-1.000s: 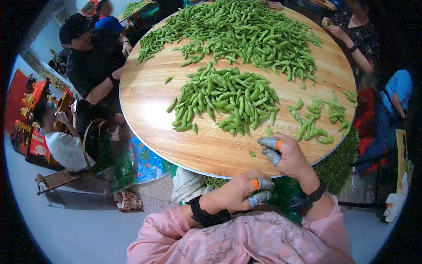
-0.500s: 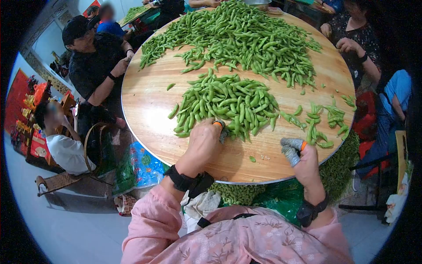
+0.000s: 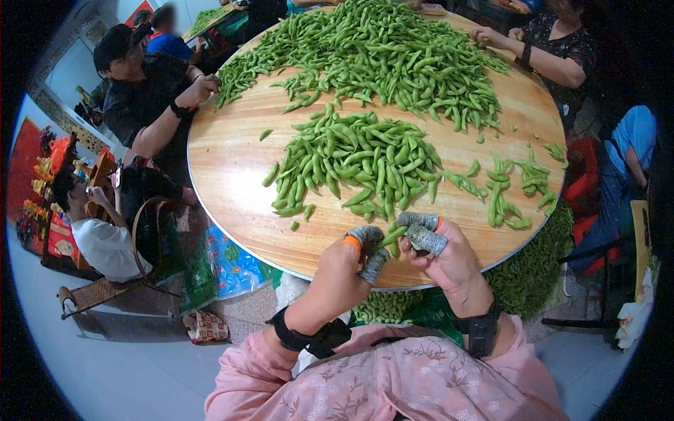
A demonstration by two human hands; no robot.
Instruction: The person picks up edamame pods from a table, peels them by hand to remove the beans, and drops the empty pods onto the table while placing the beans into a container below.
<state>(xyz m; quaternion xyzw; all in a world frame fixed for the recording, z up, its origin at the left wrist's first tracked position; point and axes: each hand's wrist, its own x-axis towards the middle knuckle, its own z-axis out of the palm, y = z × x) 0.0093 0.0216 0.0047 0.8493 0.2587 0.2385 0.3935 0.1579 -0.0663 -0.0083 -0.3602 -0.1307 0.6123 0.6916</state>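
Note:
Both my hands are close together over the near edge of the round wooden table [image 3: 232, 189]. Grey finger covers with orange bands wrap the thumbs and index fingers. My left hand [image 3: 344, 270] pinches a green pod [image 3: 390, 238] from the left. On its right side, my right hand [image 3: 446, 259] closes its fingers on the other end of the same pod. Just beyond the hands lies a small pile of green pods [image 3: 358, 158]. A much larger pod heap [image 3: 393, 56] covers the far part of the table.
Loose pods and scraps [image 3: 502, 193] lie at the table's right. A person in black [image 3: 151, 98] sits at the left edge, another person [image 3: 554, 49] at the far right. Below the table are shelled beans [image 3: 386, 306] and a heap of green scraps [image 3: 537, 270].
My left hand has left the small pile and come towards me. My right hand has moved left to meet it, and a pod is now between them. Both seated people's hands have moved towards the heap.

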